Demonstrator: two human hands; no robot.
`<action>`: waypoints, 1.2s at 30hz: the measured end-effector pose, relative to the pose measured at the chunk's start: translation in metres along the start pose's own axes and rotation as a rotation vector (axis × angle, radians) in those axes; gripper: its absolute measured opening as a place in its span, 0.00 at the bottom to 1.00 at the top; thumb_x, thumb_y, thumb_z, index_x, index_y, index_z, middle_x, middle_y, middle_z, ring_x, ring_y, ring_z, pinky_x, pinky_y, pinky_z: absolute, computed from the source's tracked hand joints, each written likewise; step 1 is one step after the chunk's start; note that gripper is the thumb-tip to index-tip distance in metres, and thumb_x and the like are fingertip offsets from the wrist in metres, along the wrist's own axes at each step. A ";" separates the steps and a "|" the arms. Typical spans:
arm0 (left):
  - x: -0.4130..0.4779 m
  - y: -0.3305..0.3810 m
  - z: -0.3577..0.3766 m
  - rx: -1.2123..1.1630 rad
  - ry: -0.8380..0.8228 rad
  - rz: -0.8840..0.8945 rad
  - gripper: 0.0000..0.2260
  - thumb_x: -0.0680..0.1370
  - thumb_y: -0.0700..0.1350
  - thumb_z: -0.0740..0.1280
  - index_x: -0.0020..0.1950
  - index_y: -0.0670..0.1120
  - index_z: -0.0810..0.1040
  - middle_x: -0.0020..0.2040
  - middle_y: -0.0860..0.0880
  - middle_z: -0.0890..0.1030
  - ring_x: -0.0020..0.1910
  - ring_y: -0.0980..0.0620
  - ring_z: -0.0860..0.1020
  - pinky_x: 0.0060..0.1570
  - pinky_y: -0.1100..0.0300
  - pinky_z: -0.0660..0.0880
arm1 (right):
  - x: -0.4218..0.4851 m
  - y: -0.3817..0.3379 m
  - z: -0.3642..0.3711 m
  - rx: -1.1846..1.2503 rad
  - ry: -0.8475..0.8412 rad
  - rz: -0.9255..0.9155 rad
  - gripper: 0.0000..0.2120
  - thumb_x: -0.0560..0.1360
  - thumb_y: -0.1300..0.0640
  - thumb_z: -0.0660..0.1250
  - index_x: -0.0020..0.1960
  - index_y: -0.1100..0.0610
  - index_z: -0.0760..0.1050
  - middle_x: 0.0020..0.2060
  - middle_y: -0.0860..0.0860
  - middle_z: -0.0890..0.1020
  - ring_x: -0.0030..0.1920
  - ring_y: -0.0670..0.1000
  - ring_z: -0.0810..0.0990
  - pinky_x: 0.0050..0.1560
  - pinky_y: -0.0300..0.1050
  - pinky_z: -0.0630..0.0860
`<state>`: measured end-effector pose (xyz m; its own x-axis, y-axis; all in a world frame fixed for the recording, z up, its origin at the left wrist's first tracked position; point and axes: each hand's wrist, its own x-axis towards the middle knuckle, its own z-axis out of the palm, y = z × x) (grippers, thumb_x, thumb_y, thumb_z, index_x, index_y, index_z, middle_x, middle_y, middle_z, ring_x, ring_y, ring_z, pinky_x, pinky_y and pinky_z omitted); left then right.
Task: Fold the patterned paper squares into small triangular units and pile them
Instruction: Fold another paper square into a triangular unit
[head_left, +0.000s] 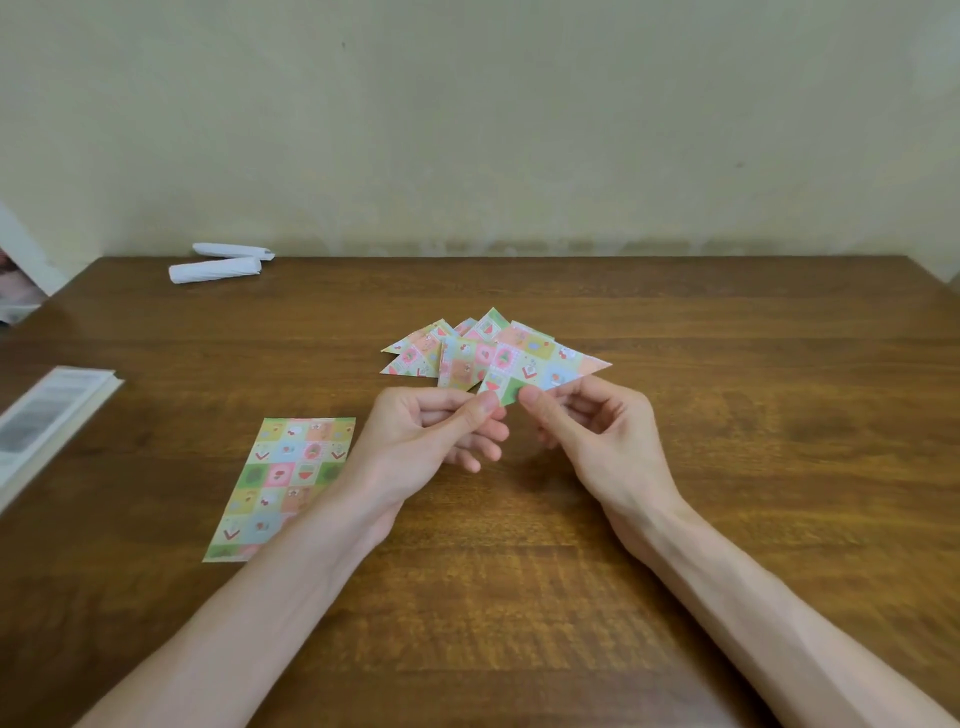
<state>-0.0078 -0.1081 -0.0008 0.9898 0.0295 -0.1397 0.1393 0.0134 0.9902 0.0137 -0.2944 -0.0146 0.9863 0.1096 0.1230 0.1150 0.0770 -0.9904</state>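
"Two hands work in front of us, yes? What do they hold?"

"Both hold one folded patterned triangle, a little above the wooden table. Our left hand pinches its near corner between thumb and forefinger, and the other fingers are curled under. Our right hand pinches the same corner just beside it, thumb on top and fingers bent behind the paper."

"And where are the finished pieces?"

"The pile of triangular units lies on the table just behind the hands, near the middle. The pieces overlap loosely, with points in different directions. The triangle we hold covers the right part of the pile, so we cannot tell if it touches it."

"Is there unfolded paper?"

"Yes, a flat patterned paper sheet lies left of our left forearm, with its long side going away from us. The forearm hides its near right corner. We cannot tell if it is one sheet or several stacked."

"What else do we see?"

"Two white paper rolls lie close together at the far left of the table. A book lies at the left edge, blurred. Behind the table stands a pale wall."
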 end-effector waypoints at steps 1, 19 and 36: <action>0.000 0.000 0.000 0.003 0.005 0.005 0.09 0.78 0.46 0.73 0.50 0.40 0.87 0.42 0.41 0.87 0.37 0.51 0.84 0.35 0.64 0.79 | 0.000 0.000 0.001 -0.004 -0.006 0.005 0.08 0.76 0.57 0.76 0.47 0.62 0.84 0.35 0.51 0.83 0.35 0.46 0.78 0.41 0.38 0.76; 0.011 -0.005 -0.020 0.295 0.115 0.100 0.08 0.82 0.45 0.70 0.48 0.44 0.87 0.40 0.48 0.87 0.37 0.52 0.83 0.29 0.63 0.74 | 0.013 0.002 -0.010 -0.129 0.019 0.008 0.05 0.78 0.59 0.74 0.54 0.55 0.85 0.38 0.49 0.85 0.36 0.42 0.79 0.42 0.35 0.75; 0.045 -0.001 -0.072 0.331 0.274 0.188 0.06 0.85 0.45 0.66 0.58 0.50 0.82 0.44 0.52 0.87 0.35 0.58 0.78 0.40 0.62 0.71 | 0.056 0.030 0.013 -1.262 -0.143 -0.605 0.15 0.83 0.44 0.59 0.65 0.46 0.77 0.58 0.47 0.76 0.61 0.53 0.71 0.67 0.57 0.65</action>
<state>0.0343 -0.0352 -0.0083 0.9602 0.2647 0.0891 0.0051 -0.3358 0.9419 0.0705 -0.2726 -0.0369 0.7350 0.4841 0.4747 0.6137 -0.7726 -0.1624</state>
